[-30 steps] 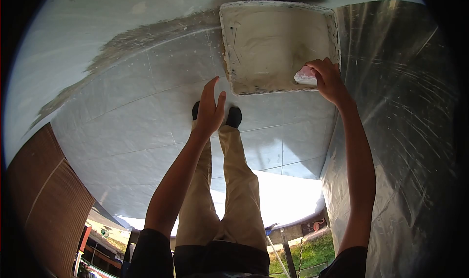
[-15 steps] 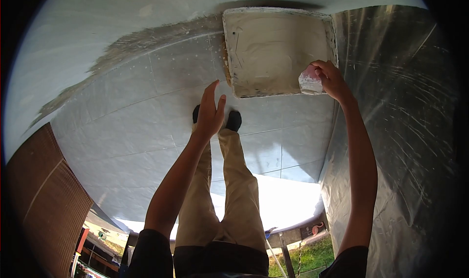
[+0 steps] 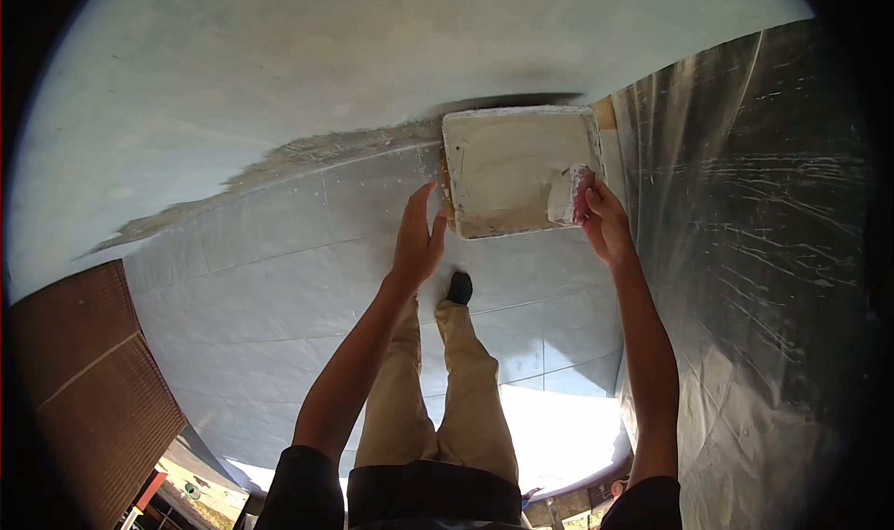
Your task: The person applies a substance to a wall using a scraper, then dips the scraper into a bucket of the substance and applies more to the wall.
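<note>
1. While the person stands on the tiled floor (image 3: 279, 260), both bare arms reach down toward a square tray (image 3: 518, 111). The tray lies at the far edge of the tiles, just beside a silvery plastic sheet (image 3: 745, 251) on the right.
2. The right hand (image 3: 605, 224) has its fingers (image 3: 590, 199) curled closed around a small pinkish tool (image 3: 566, 195) smeared with white. Whether it is a sponge or a scraper cannot be told.
3. That tool sits at the tray's right inner wall, with its end against the pale paste (image 3: 507, 162) that coats the inside of the tray.
4. The left hand (image 3: 419, 241) is open and holds nothing, its 4 fingers straight and close together and the thumb spread a little.
5. It lies just beside the tray's left rim, and whether the thumb touches the rim cannot be told.
6. Only 1 dark shoe (image 3: 459, 288) shows, on the tiles below the tray and between the 2 forearms, with khaki trousers (image 3: 466, 390) above it.
7. A rough strip of grey mortar (image 3: 307, 153) runs along the tile edge to the left of the tray.
8. A brown ribbed panel (image 3: 84, 372) stands at the lower left.
</note>
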`<move>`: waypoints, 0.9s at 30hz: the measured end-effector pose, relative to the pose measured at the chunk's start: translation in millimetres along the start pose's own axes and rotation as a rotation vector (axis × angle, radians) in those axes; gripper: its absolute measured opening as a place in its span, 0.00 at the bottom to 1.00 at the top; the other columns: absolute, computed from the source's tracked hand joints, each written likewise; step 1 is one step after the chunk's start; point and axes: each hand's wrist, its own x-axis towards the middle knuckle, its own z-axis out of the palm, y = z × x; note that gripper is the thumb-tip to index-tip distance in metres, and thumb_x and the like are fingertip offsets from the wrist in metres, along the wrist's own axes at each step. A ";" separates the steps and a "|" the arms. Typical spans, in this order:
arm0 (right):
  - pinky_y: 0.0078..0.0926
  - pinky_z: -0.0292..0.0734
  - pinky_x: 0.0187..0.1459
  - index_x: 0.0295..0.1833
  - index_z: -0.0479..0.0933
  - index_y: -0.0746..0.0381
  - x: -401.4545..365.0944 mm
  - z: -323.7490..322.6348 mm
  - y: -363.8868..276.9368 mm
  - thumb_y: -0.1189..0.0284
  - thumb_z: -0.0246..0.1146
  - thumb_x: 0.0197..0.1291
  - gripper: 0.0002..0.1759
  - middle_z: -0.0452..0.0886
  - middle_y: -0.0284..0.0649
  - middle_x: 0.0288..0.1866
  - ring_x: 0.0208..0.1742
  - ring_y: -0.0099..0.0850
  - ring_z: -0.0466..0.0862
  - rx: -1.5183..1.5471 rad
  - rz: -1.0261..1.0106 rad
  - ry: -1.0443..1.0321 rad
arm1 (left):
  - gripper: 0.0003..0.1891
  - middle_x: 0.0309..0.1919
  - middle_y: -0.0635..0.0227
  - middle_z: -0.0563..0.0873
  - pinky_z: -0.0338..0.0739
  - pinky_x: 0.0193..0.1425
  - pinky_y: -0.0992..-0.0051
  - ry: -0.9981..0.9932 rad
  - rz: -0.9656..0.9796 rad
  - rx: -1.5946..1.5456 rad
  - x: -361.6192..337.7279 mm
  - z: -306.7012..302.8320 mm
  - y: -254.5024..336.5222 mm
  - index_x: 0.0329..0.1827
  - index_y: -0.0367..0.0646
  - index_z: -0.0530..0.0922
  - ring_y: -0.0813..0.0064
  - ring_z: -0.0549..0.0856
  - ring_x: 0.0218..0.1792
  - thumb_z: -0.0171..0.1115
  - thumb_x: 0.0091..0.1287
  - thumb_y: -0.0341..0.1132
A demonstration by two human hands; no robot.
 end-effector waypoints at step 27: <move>0.32 0.78 0.61 0.56 0.79 0.67 -142.4 307.6 -418.5 0.73 0.57 0.80 0.10 0.84 0.39 0.52 0.55 0.27 0.83 -0.052 -1.319 -0.145 | 0.24 0.74 0.51 0.73 0.59 0.83 0.58 0.519 0.792 0.017 129.6 -344.8 409.1 0.78 0.37 0.66 0.55 0.70 0.78 0.50 0.80 0.32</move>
